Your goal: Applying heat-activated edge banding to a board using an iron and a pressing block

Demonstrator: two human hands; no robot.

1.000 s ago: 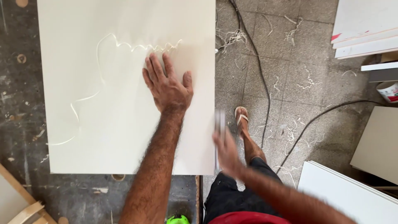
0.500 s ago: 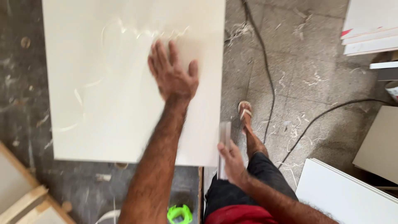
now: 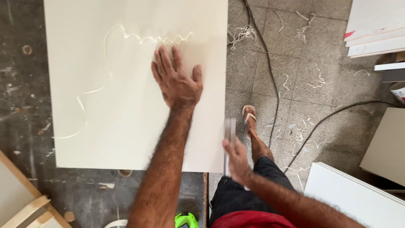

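Across the middle of the frame lies the cream panel, flat on the dark bench, and your left hand is pressed on it, palm down and fingers spread, grasping nothing, just pinning the board near its right side. Your right hand sits at the panel's right edge, low and right of centre, clenched around a slim pale tool; it is blurred, so I can only guess it is a scraper or file held against the edge. A long thin curl of trimmed strip lies on the panel's upper part, running from the upper centre down toward the left edge, and more shavings are scattered on the tiled floor at right, by your sandalled foot and the black cable.

Judging from that, you are mid-way through dressing the right-hand edge, with the tool at its lower stretch. The next stroke calls for firm pressure from the left hand so the board does not slide, the tool kept flat and square to the edge, and your fingers kept clear of the blade's path. Mind the cable underfoot.
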